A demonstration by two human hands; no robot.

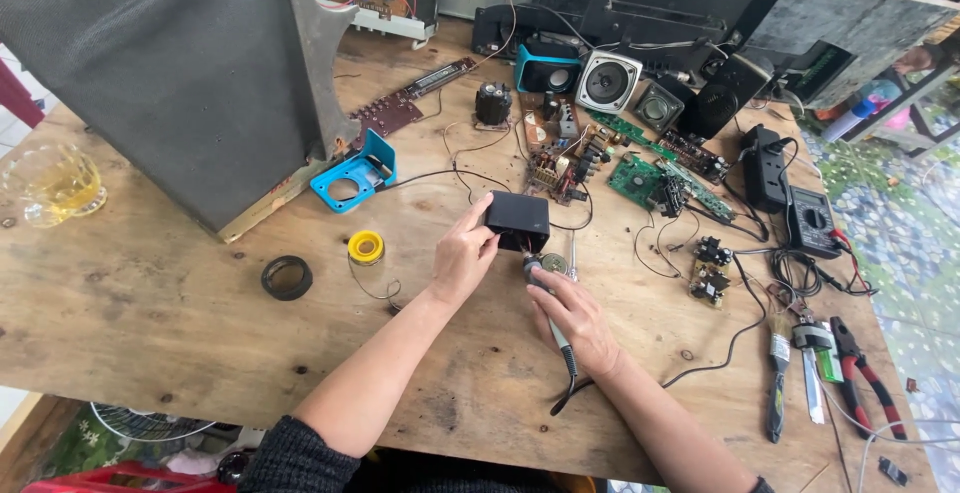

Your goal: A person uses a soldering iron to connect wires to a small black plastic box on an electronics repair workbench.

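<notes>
Head view: circuit boards (640,179) and solder spool (365,247) flank both hands.

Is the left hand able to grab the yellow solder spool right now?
Probably not yet. The left hand is full, holding the small black box. The yellow solder spool lies close beside it on the wooden table, with nothing between, so it would need to let go first.

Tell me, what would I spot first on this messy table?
Probably the two hands in the middle: the left hand holds a small black box, and the right hand grips a soldering iron beneath it. A big grey speaker cabinet stands at the far left.
</notes>
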